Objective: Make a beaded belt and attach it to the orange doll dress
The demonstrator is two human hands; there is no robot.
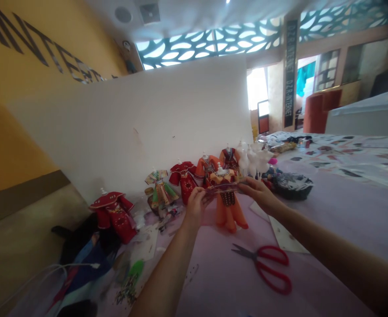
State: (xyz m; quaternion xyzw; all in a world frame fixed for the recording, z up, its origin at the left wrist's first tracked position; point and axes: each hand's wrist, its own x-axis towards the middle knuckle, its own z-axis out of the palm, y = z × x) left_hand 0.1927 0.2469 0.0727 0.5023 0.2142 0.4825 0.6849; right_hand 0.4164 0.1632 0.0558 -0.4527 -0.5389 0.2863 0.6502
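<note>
Stretched between my two hands is a dark red strip of decorated trim point(223, 188), level in front of a small mannequin in an orange dress point(231, 213). My left hand point(196, 203) is closed on the strip's left end. At its right end, my right hand point(251, 188) pinches it between thumb and fingers. The strip crosses the dress at about waist height; whether it touches the cloth I cannot tell. Below the hands, scissors with red handles point(263, 264) lie on the pink-covered table, blades slightly apart and pointing left.
Small mannequins in red dresses point(116, 215) and a green-gold dress point(162, 189) stand along a white board point(167, 119). White bare mannequins point(253, 158) and a black basket point(293, 185) are at the right. Beads point(127, 288) and a white cable point(71, 265) lie front left.
</note>
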